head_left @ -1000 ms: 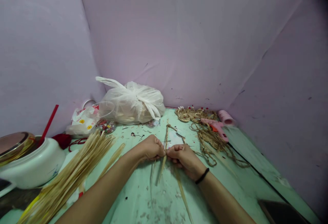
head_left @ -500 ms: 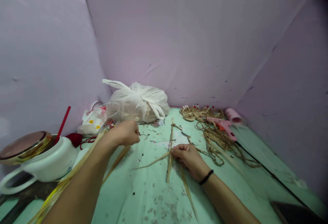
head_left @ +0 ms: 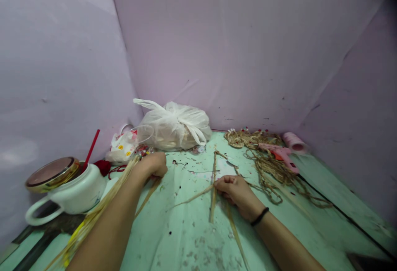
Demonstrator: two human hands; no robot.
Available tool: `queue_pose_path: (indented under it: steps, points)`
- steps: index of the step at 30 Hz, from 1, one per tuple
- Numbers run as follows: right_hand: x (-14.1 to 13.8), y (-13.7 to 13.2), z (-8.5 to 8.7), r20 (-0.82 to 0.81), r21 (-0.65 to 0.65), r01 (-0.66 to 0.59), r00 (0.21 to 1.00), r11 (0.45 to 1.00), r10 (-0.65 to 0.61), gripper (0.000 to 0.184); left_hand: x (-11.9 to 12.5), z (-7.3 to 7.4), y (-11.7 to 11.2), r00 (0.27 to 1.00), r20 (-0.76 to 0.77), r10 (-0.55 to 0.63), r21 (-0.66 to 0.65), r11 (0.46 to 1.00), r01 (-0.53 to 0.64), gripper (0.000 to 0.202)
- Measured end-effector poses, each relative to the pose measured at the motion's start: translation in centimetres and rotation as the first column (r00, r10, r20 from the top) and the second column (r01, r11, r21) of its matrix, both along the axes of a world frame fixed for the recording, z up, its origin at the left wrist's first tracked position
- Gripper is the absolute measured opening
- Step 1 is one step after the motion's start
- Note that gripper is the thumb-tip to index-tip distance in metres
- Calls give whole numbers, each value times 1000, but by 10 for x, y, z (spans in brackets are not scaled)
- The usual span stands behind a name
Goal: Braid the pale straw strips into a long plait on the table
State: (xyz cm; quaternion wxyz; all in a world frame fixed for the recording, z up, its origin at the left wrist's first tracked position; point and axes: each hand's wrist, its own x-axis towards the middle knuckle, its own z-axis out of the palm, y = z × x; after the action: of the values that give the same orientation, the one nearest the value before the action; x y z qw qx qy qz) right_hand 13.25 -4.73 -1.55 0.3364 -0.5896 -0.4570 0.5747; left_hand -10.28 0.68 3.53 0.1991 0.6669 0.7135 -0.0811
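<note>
Pinning of the crossed straw strips (head_left: pixel 213 188) flat on the green table (head_left: pixel 186 238) is done by the right hand (head_left: pixel 235 189), fingers closed over the crossing, likely so the angle is held. The left hand (head_left: pixel 153 165) is curled shut on strands of the straw bundle (head_left: pixel 102 211) (flat, pale, dry, stiff). Coiled jute cord (head_left: pixel 273 167) and a pink glue gun (head_left: pixel 279 154) are laid close by at right.

Dim, soft pinkish light (edges warped, top-right corner dark)
</note>
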Motion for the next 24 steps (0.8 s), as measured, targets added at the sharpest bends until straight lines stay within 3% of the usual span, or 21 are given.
queue_pose_path:
  steps: [3, 6, 9, 12, 14, 20, 24]
  points:
    - [0, 0, 0, -4, -6, 8, 1000, 1000, -8, 10, 2, 4, -2, 953, 299, -43, 7, 999, 43, 6]
    - [0, 0, 1, 0, -16, 6, 1000, 1000, -6, 10, 10, 8, -5, 776, 629, -51, -67, 991, 119, 8]
    - [0, 0, 2, -9, 5, 6, 1000, 1000, -6, 10, 19, 6, -8, 634, 774, -8, -166, 963, 214, 16]
    - [1, 0, 1, -14, 26, -5, 1000, 1000, 5, 11, 29, 1, -9, 550, 834, 36, -230, 930, 288, 17]
    - [1, 1, -1, -20, 30, -14, 1000, 999, 14, 11, 37, -3, -10, 544, 837, 60, -250, 926, 283, 17]
    - [4, 1, -3, -71, 22, -35, 997, 999, 36, 10, 69, -15, -18, 677, 733, 61, -198, 972, 127, 12]
    - [4, 1, -1, -97, 17, -27, 995, 1000, 28, 8, 86, -20, -25, 672, 736, 80, -169, 983, 68, 10]
